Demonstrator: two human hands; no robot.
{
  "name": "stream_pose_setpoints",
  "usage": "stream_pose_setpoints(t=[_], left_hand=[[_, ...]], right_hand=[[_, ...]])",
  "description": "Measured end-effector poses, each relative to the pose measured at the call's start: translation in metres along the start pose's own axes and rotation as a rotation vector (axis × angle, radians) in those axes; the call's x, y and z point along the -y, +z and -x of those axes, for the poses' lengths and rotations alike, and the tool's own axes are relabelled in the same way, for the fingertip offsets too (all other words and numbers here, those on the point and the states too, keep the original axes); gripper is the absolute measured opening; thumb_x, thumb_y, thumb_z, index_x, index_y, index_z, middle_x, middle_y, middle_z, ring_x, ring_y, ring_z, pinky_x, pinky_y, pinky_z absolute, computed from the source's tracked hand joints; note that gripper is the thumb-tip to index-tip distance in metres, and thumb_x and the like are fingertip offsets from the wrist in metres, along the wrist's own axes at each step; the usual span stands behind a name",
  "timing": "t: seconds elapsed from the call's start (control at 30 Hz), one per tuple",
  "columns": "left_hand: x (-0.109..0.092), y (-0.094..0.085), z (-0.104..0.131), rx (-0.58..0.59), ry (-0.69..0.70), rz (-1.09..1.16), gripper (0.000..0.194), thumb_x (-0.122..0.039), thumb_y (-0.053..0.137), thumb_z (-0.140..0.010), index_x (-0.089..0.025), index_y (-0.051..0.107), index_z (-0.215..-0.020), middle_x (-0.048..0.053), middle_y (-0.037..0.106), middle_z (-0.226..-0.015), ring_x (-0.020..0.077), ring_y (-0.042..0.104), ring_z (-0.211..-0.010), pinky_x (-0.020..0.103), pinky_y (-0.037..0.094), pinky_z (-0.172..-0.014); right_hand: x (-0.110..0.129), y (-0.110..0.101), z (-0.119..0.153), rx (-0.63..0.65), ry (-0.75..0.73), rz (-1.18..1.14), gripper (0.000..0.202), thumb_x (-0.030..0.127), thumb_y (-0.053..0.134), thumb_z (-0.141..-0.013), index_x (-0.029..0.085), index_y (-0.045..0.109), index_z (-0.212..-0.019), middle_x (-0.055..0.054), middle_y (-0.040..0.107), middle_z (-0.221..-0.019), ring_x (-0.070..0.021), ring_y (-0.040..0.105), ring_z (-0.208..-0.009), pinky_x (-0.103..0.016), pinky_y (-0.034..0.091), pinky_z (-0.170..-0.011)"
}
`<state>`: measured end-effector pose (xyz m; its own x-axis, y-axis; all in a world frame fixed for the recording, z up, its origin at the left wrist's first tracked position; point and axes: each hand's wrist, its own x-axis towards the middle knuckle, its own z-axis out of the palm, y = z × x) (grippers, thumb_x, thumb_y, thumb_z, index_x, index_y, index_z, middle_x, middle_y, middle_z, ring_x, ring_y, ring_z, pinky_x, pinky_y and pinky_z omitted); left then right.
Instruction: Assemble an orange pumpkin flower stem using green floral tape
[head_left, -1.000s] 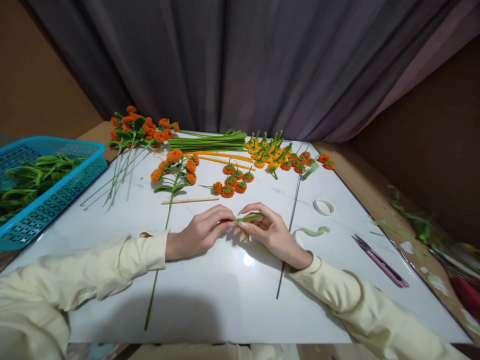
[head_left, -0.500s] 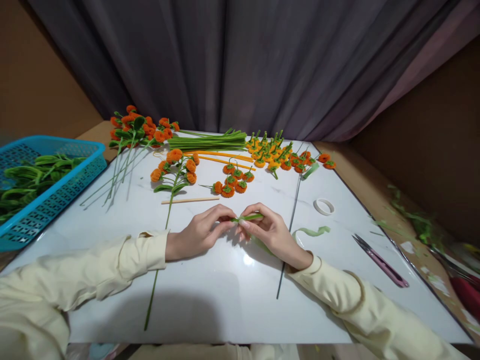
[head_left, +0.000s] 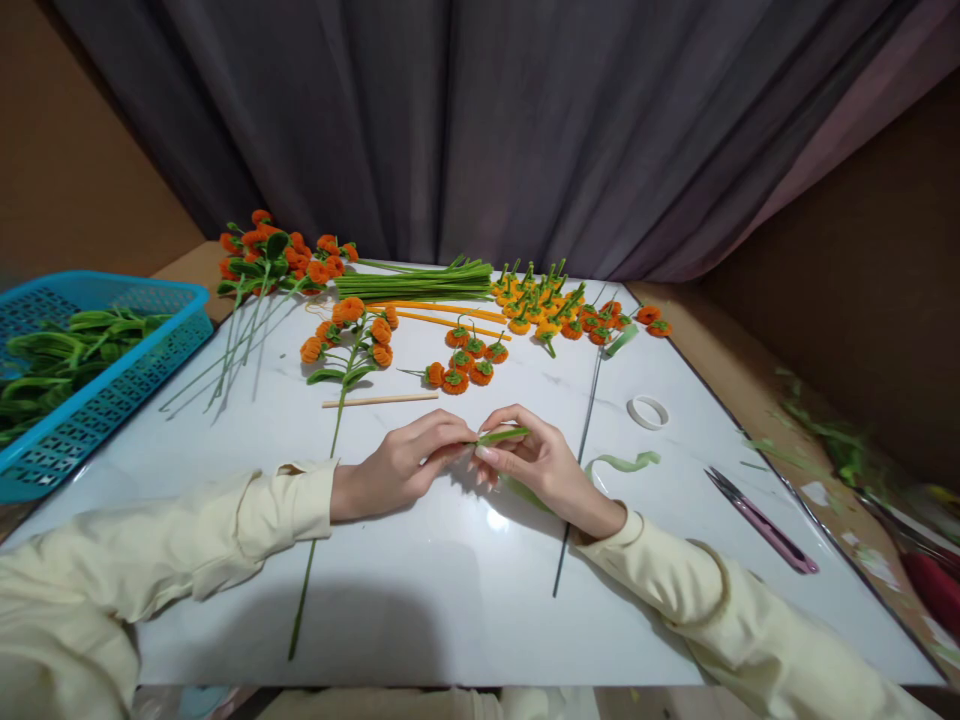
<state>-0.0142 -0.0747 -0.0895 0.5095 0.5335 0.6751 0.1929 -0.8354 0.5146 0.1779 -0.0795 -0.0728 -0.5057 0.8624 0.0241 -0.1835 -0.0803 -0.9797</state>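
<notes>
Near the middle of the white table (head_left: 465,560), a small green leaf piece (head_left: 504,436) is held between both hands. My left hand (head_left: 412,460) pinches its left end, fingers pressed together. On its right, my right hand (head_left: 532,455) grips the piece between thumb and fingers. Pale green tape (head_left: 525,492) hangs below my right hand, and a curled length (head_left: 626,463) lies to its right. An orange flower spray (head_left: 349,350) with a long green stem lies beyond my left hand, its stem passing by the left wrist. Several orange flower heads (head_left: 469,360) lie beyond my hands.
A blue basket (head_left: 112,400) of green leaves stands at left. Green stems (head_left: 416,282), yellow flowers (head_left: 536,300) and orange flowers (head_left: 262,250) lie along the back. A wooden stick (head_left: 380,400), dark rod (head_left: 577,480), white ring (head_left: 647,412) and pink snips (head_left: 765,522) lie nearer.
The fingers of my left hand have shifted slightly and cover the left end of the green piece more. The piece has turned a little in the grip. Everything on the table stays put.
</notes>
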Motion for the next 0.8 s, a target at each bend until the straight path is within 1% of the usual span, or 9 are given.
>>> stream_pose_setpoints(t=[0.2, 0.47, 0.67, 0.8], left_hand=[[-0.0004, 0.0008, 0.0002, -0.02, -0.01, -0.026, 0.023, -0.005, 0.048, -0.087, -0.016, 0.05, -0.108, 0.008, 0.06, -0.091, 0.0149, 0.058, -0.087, 0.028, 0.051, -0.076], [-0.0008, 0.0013, -0.0002, -0.015, -0.007, -0.009, 0.023, -0.003, 0.049, -0.086, -0.016, 0.05, -0.106, 0.007, 0.06, -0.09, 0.0142, 0.057, -0.086, 0.027, 0.051, -0.076], [-0.0009, 0.0013, -0.0001, -0.027, 0.012, -0.014, 0.023, -0.002, 0.051, -0.085, -0.014, 0.051, -0.105, 0.007, 0.06, -0.089, 0.0135, 0.057, -0.086, 0.025, 0.05, -0.077], [-0.0019, 0.0005, -0.0013, -0.032, 0.017, -0.032, 0.021, -0.004, 0.049, -0.086, -0.015, 0.052, -0.104, 0.007, 0.061, -0.088, 0.0139, 0.059, -0.085, 0.026, 0.051, -0.076]], right_hand=[[-0.0003, -0.0005, -0.0008, 0.014, -0.052, -0.022, 0.019, 0.032, 0.064, -0.082, 0.017, 0.052, -0.087, -0.001, 0.065, -0.07, -0.0124, 0.061, -0.06, -0.026, 0.05, -0.056], [-0.0011, 0.0013, -0.0011, -0.025, -0.031, 0.014, 0.02, 0.033, 0.066, -0.08, 0.018, 0.054, -0.085, 0.0, 0.065, -0.068, -0.0116, 0.061, -0.059, -0.025, 0.05, -0.056], [-0.0036, 0.0004, -0.0008, -0.053, -0.047, 0.045, 0.022, 0.036, 0.067, -0.079, 0.018, 0.055, -0.083, -0.001, 0.067, -0.07, -0.012, 0.062, -0.058, -0.026, 0.051, -0.057], [-0.0045, 0.0003, -0.0012, -0.052, -0.058, 0.043, 0.021, 0.035, 0.066, -0.08, 0.018, 0.055, -0.084, -0.001, 0.066, -0.069, -0.0122, 0.062, -0.059, -0.027, 0.052, -0.058]])
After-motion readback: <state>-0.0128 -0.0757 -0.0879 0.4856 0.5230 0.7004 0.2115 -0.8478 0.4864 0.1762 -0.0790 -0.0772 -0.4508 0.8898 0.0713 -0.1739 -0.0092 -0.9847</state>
